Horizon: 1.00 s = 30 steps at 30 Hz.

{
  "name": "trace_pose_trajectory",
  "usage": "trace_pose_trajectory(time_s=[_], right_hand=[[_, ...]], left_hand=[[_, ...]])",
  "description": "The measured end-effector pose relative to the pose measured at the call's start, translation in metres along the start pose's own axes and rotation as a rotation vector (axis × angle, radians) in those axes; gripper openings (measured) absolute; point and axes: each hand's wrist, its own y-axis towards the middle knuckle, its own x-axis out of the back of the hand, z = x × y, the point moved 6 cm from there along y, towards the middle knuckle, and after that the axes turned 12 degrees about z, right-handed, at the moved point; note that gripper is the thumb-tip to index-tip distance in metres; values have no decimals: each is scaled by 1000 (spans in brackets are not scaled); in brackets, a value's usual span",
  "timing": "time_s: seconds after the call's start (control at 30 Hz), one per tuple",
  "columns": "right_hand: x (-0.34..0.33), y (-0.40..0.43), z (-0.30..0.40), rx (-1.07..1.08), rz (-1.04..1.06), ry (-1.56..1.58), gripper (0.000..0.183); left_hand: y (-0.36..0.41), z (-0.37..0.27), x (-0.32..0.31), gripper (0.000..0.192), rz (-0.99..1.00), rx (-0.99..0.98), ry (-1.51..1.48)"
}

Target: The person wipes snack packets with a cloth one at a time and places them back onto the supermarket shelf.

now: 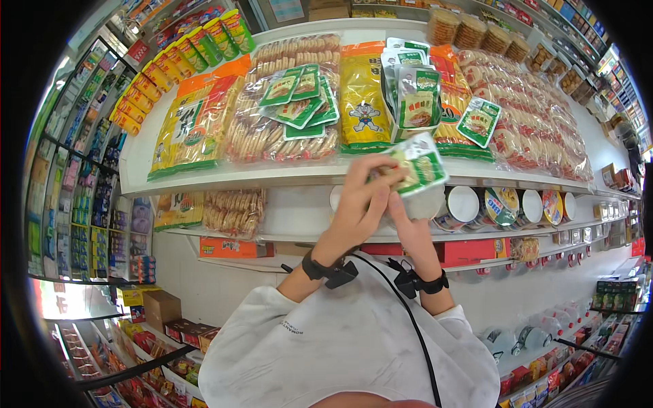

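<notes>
Both my hands meet at a green-and-white snack packet [426, 166], tilted and slightly blurred, above the shelf's front edge. The fingers of my left hand [359, 199] lie across the packet's near left part. From below, my right hand [416, 234] grips its lower edge; most of its fingers are hidden. Just beyond stands an open display box [416, 131] filled with upright packets of the same kind. One loose packet [479, 122] rests on bagged crackers to the right. Several more packets [301, 109] lie in an overlapping pile on a clear bag of crackers to the left.
Large yellow snack bags [199, 120] and clear cracker bags [530, 112] cover the white shelf [229, 183]. Snack canisters [204, 47] line its left back edge, and round cookie tubs [469, 31] stand at the back right. Instant-noodle cups [463, 204] sit one level below.
</notes>
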Motion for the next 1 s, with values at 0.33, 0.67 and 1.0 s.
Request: trace_pose_trajectory(time_s=[0.33, 0.67, 1.0], right_hand=[[28, 8, -2, 39, 169, -253, 28], [14, 13, 0, -79, 121, -19, 29], [16, 16, -1, -27, 98, -114, 24]], left_hand=[[-25, 51, 8, 25, 19, 475, -482], [-25, 55, -5, 13, 2, 522, -776], [-20, 52, -9, 11, -28, 318, -514]])
